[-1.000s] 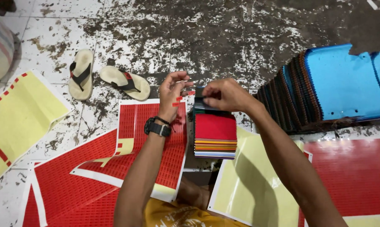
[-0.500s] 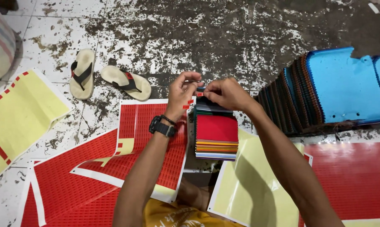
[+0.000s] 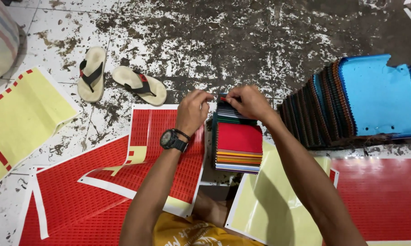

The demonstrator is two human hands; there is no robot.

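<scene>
Centrally, a stack of coloured swatches (image 3: pixel 238 146) is seen lying on the floor between two forearms, its top layer red and its near edge showing thin bands of orange, yellow, green and pale blue. Its far edge is fanned upward, where dark and striped leaves are lifted. That far edge is pinched by the right hand (image 3: pixel 247 102), whose fingertips are closed on a small red piece at the top of the fanned leaves. The left hand (image 3: pixel 192 110) is held just beside it, fingers curled toward the same edge; whether anything is gripped there cannot be told. A dark wristwatch (image 3: pixel 172 139) is worn on the left wrist.

Little free room is left around the stack. On its left, a red perforated sticker sheet (image 3: pixel 153 150) with a white border lies touching or just beside it; on its right and near side, a pale yellow backing sheet (image 3: pixel 278 205) is spread. Farther right, a fanned row of textured dark and blue covers (image 3: pixel 351 102) stands near, with punched holes along its lower edge. More bare floor is offered beyond the hands: worn, speckled tiles (image 3: pixel 242 41), white patched with dark. A pair of beige sandals (image 3: pixel 119 79) lies well apart at the upper left, and another yellow sheet (image 3: pixel 23 118) is seen at the left edge.
</scene>
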